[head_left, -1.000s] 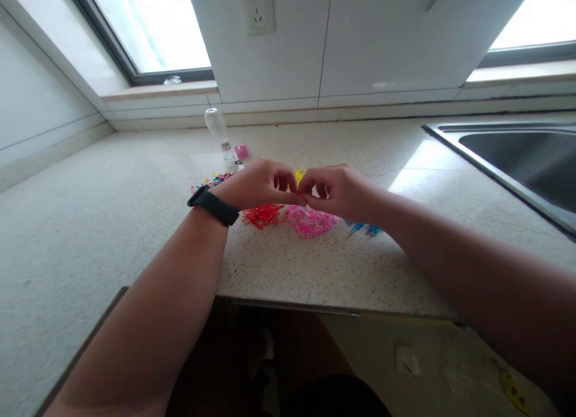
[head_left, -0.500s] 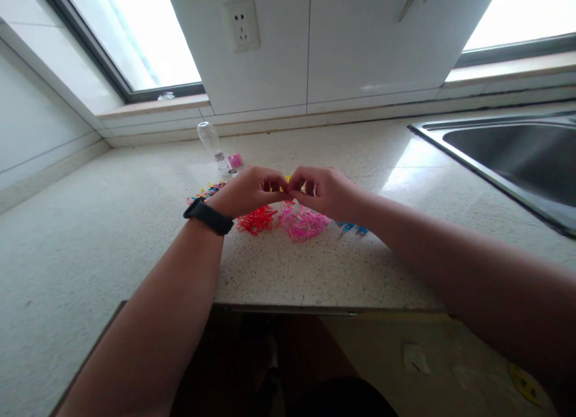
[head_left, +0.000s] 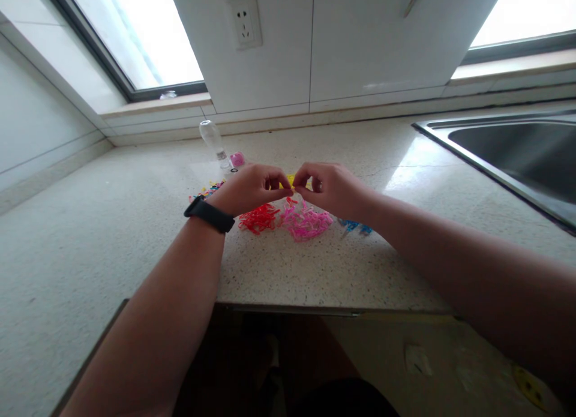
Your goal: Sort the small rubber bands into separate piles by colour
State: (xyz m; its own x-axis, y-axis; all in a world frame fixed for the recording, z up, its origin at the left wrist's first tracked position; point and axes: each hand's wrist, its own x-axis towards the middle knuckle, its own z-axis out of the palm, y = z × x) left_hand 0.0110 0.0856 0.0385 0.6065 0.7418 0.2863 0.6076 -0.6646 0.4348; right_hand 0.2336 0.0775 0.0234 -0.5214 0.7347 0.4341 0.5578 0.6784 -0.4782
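Note:
My left hand [head_left: 256, 186], with a dark band on its wrist, pinches thumb against forefinger. My right hand [head_left: 328, 189] makes a similar pinch just to its right, the fingertips nearly meeting. Whatever the pinches hold is too small to make out. Below the hands lie a red pile [head_left: 260, 219] and a pink pile [head_left: 306, 222] of what look like small rubber bands. A blue pile [head_left: 355, 226] shows beside the right forearm. Yellow bands [head_left: 289, 180] are partly hidden behind the fingers, and a mixed-colour pile [head_left: 207, 191] lies beyond the left wrist.
A clear bottle [head_left: 213, 142] stands towards the back left, beside a pink round object [head_left: 237, 159] and a small dark ring [head_left: 233, 170]. A metal sink [head_left: 434, 126] is set into the counter [head_left: 333, 279] at right. The counter's front edge runs below my forearms.
My fingertips, which were touching, have drawn slightly apart, the right hand shifting a little to the right. The whole view has shifted slightly. The piles lie as before.

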